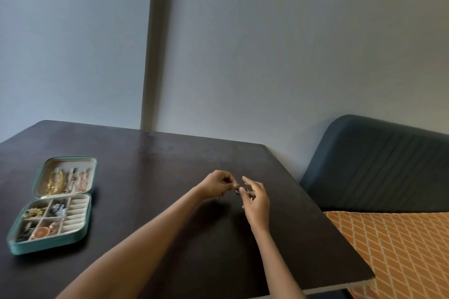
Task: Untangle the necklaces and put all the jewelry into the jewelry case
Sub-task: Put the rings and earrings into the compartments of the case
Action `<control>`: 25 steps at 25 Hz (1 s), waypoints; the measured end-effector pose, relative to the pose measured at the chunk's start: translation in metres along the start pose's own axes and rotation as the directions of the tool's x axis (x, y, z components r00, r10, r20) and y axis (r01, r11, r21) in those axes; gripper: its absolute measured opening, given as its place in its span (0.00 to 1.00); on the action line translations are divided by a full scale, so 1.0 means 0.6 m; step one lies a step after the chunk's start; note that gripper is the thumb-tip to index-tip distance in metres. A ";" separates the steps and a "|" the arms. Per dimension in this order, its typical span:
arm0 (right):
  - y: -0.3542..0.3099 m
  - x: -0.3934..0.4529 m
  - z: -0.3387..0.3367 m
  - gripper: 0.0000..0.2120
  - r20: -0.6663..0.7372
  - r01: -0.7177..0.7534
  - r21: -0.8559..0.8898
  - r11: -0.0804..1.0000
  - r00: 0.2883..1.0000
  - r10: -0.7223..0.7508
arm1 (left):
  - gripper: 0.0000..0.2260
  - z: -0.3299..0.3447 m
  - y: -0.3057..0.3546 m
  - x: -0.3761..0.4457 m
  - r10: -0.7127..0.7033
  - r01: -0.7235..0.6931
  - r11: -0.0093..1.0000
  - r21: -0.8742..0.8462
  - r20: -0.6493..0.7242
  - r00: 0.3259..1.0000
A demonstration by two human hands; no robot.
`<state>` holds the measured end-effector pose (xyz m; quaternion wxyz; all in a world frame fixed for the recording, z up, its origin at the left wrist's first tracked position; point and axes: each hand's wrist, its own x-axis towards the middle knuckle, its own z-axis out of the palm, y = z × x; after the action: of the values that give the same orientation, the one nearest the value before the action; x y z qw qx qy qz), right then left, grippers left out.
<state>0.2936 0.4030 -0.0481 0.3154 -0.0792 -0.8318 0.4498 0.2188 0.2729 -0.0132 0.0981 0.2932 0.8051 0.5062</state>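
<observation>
Both hands are meeting over the middle of the dark table (170,177), working on a small piece of jewelry (239,190) held between them. The left hand (217,184) is curling its fingers and pinching one end of the piece, while the right hand (255,199) is pinching the other end between thumb and a lower finger, with its index finger lifted and nearly straight. The piece is too small and blurred to name (a ring-like loop is showing, and possibly a fine chain). To do this step well, I would judge that the hands should be keeping the pull gentle, loosening any knot by teasing it wider rather than tugging it tight, and keeping the piece low over the table so a slip is not sending it to the floor. The jewelry case (52,247) is lying open well to the left, its compartments already holding gold, dark and copper-coloured pieces. No brand, label or writing is readable anywhere.
</observation>
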 end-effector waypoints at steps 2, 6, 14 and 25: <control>-0.009 -0.011 0.011 0.14 0.040 0.044 0.068 0.997 0.998 -0.047 | 0.04 -0.023 0.000 -0.020 0.015 -0.014 1.000 -0.023 0.041 0.999; -0.067 -0.030 0.055 0.09 0.083 0.050 0.152 0.987 0.995 -0.064 | 0.08 -0.093 0.003 -0.079 -0.017 0.017 1.000 0.026 -0.011 1.000; -0.225 -0.081 0.223 0.09 0.410 0.135 0.247 0.959 0.883 -0.230 | 0.07 -0.304 -0.054 -0.242 -0.013 0.091 0.921 0.379 -0.204 0.979; -0.300 -0.135 0.332 0.09 0.613 0.294 0.148 0.944 0.722 -0.320 | 0.07 -0.420 -0.128 -0.346 -0.158 0.151 0.836 0.527 -0.031 0.987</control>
<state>0.2660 0.1257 -0.0200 0.0907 0.2207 -0.8812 0.4082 0.2433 -0.0607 0.0087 0.0596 0.2465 0.9333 0.2542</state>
